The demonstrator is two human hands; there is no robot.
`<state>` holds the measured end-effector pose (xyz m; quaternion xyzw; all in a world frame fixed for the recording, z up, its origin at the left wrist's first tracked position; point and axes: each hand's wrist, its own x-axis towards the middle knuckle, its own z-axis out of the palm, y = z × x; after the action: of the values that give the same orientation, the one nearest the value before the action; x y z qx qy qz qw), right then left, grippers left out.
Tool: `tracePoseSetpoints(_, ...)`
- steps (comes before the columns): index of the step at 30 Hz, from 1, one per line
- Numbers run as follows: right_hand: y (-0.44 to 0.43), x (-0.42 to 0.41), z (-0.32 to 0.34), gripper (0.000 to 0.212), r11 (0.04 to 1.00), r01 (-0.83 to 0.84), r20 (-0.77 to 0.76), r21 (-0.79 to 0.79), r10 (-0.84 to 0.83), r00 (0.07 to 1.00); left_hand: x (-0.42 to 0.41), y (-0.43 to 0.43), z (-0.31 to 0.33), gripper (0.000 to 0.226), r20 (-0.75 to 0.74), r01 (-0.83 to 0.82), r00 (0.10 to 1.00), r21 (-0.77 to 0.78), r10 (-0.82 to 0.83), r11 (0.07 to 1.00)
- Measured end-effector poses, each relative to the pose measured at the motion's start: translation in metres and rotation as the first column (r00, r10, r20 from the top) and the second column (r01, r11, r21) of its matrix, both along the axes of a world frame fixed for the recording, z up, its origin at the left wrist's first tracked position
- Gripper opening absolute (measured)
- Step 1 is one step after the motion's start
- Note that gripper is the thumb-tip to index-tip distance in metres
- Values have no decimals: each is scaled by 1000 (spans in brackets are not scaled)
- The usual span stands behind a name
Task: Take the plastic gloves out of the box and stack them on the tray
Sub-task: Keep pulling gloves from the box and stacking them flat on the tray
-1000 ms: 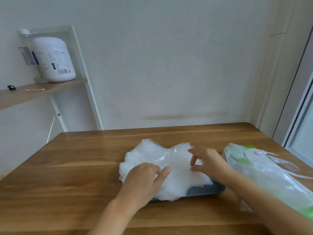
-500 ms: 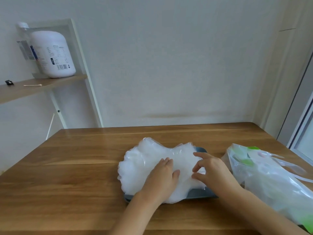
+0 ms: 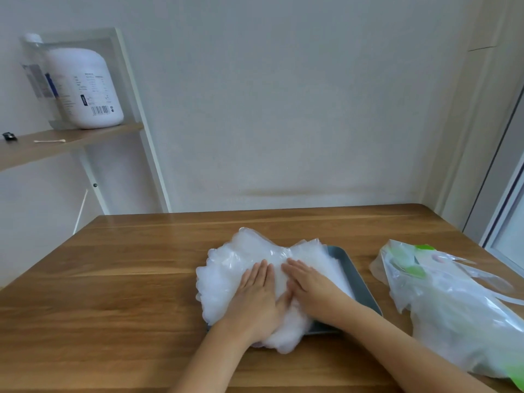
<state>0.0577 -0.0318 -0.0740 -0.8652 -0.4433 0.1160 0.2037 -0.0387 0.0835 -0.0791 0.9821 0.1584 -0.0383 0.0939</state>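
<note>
Gloves point(image 3: 249, 259) on tray point(image 3: 357, 285): stacking nearly done.
I am pressing both flat hands, left point(image 3: 256, 296) and right point(image 3: 310, 287), onto the pile; bag point(image 3: 442, 304) lying aside.

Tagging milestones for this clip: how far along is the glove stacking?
Done: a thick pile of plastic gloves lies on the grey tray, overhanging its left edge. In hand: left hand and right hand press flat on the pile. Left: the clear package beside the tray looks partly full; whether gloves remain inside is unclear.
</note>
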Motion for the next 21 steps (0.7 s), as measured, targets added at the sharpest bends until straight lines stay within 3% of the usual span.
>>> tracePoseSetpoints(4, -8, 6, -10, 90, 974, 21, 157, -227, 15, 987, -14, 21, 4, 97, -88, -194, 976, 61, 199, 979)
tracePoseSetpoints(7, -11, 6, -9, 108, 966, 70, 163, -249, -29, 986, -21, 30, 12, 117, -204, -216, 949, 136, 241, 967)
tracePoseSetpoints(11, -10, 10, -8, 127, 955, 64, 129, -290, -27, 991, -25, 41, 25, 122, -304, -208, 927, 67, 219, 976)
tracePoseSetpoints(13, -10, 10, 0, 123, 954, 42, 78, -298, -19, 997, -25, 44, 31, 121, -332, -207, 919, 52, 212, 977)
tracePoseSetpoints(16, -24, 5, 21, 96, 959, 2, 23, -283, 5, 1000, -25, 36, 41, 117, -315, -197, 926, 65, 208, 978)
tracePoseSetpoints(18, -42, 3, 37, 78, 983, -17, 57, -183, 28, 998, -24, 30, 50, 100, -198, -217, 953, 82, 229, 973)
tracePoseSetpoints(21, -79, 5, 69, 50, 999, 40, 133, -36, -35, 990, -19, 16, 65, 59, 98, -233, 970, 107, 223, 967)
